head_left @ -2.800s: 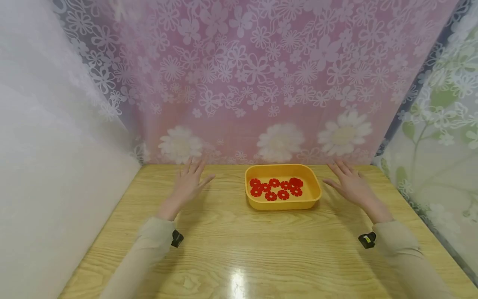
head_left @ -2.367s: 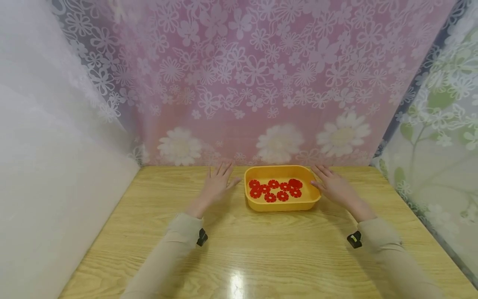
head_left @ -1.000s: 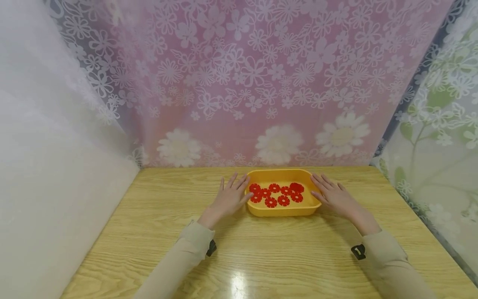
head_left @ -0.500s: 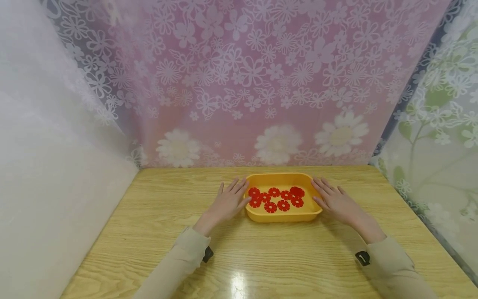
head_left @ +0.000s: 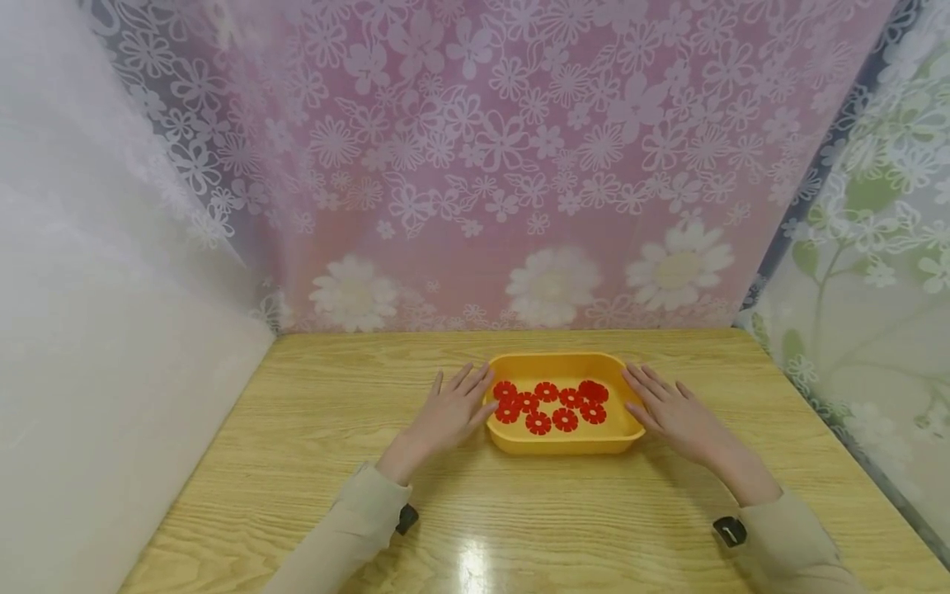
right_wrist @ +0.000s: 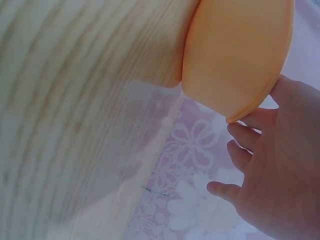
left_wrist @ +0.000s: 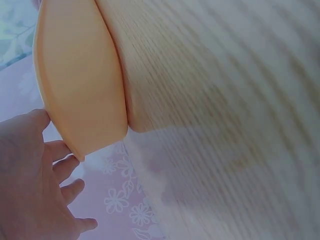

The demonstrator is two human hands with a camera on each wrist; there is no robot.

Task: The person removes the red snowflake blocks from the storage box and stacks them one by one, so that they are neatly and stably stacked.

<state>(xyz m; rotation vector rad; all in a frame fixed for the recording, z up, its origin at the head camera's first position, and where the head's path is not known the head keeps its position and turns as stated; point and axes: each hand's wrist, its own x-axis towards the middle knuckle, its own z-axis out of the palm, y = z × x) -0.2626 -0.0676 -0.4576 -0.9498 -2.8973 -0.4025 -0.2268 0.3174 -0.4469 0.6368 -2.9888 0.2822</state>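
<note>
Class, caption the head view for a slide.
Left hand and right hand touch opposite ends of a yellow rectangular tray of red notched discs on a wood-grain table.

2 arms stretched forward — fingers spread

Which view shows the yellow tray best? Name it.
Head view: it looks down into the yellow tray, showing the red pieces inside and nearly all the rim. Both wrist views show only its outer wall and some rim, cut off at the top.
</note>
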